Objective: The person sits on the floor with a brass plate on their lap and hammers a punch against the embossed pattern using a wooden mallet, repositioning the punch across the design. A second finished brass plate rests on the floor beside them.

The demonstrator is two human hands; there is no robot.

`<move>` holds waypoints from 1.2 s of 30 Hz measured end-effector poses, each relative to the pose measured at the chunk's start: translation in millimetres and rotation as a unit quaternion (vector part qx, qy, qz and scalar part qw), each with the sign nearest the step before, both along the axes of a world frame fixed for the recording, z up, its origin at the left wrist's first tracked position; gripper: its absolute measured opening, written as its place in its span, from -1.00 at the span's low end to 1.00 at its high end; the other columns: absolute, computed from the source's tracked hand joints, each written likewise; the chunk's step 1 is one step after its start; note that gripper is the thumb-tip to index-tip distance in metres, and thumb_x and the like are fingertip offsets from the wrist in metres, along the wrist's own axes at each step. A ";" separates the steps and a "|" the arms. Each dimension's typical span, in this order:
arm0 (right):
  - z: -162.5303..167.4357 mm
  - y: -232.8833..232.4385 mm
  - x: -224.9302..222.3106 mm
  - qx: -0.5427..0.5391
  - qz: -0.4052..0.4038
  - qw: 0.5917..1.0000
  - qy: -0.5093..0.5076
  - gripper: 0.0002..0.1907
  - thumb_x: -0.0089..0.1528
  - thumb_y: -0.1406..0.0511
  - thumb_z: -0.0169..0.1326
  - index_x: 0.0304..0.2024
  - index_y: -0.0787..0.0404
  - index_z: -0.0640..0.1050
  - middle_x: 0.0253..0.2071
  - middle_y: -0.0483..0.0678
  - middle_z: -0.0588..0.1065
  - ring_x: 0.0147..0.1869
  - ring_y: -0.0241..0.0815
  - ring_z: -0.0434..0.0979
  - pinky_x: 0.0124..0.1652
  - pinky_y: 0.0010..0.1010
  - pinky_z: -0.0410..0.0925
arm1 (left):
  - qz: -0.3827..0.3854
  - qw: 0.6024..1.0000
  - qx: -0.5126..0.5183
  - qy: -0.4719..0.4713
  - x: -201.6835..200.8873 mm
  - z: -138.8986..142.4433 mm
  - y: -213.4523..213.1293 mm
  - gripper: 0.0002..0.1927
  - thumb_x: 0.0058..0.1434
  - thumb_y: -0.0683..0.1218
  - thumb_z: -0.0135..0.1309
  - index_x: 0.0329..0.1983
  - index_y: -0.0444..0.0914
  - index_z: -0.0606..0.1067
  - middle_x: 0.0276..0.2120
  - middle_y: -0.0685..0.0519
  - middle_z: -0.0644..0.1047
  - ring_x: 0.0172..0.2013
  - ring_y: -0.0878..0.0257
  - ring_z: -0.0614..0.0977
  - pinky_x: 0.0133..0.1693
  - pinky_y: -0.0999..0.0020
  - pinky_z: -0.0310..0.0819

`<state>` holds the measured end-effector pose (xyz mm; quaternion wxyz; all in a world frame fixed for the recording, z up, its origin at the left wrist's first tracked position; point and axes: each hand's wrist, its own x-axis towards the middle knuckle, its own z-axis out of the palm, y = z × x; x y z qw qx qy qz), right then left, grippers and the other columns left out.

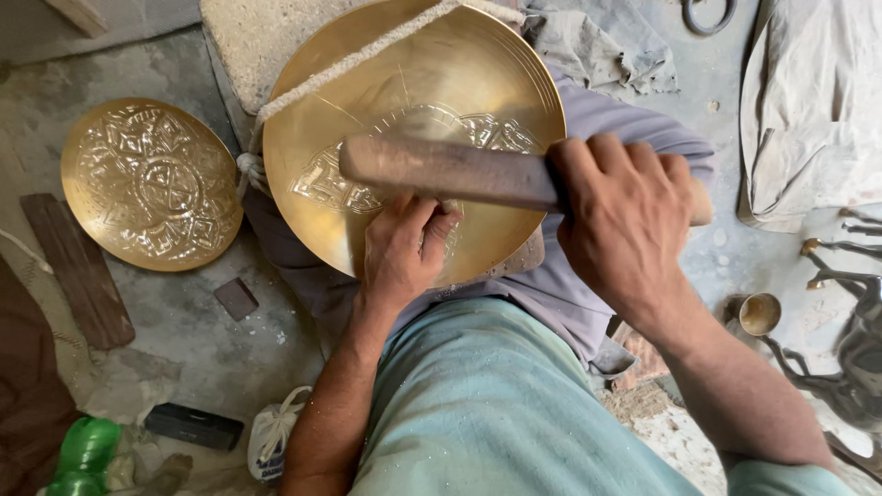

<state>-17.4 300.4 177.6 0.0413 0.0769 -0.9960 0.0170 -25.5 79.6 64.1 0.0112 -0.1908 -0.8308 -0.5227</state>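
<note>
A large round brass plate [459, 83] with an engraved centre pattern lies on my lap, tied by a thick white rope [349, 64] across its upper left. My right hand [625, 220] is shut on a long wooden mallet [441, 170] held level over the plate's centre. Under the mallet, my left hand [400, 253] rests on the plate's lower middle with its fingers pinched together; whatever they hold is hidden.
A second, fully engraved brass plate [152, 184] lies on the floor at left beside a dark wooden plank [78, 271]. A small brass cup [759, 313] and dark metal figures [854, 312] sit at right. A green bottle [83, 455] stands at bottom left.
</note>
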 end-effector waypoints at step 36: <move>0.7 23.7 -9.3 -0.362 -0.020 0.922 -0.137 -0.53 0.22 0.29 0.30 0.02 0.39 0.39 -0.17 0.10 0.58 -0.16 -0.04 0.64 -0.18 -0.24 0.46 | -0.018 1.000 0.005 -0.003 -0.9 -8.8 -12.4 -0.75 0.38 -0.09 0.22 0.03 -0.25 0.47 -0.30 -0.01 0.55 -0.31 0.07 0.64 -0.26 0.18 0.51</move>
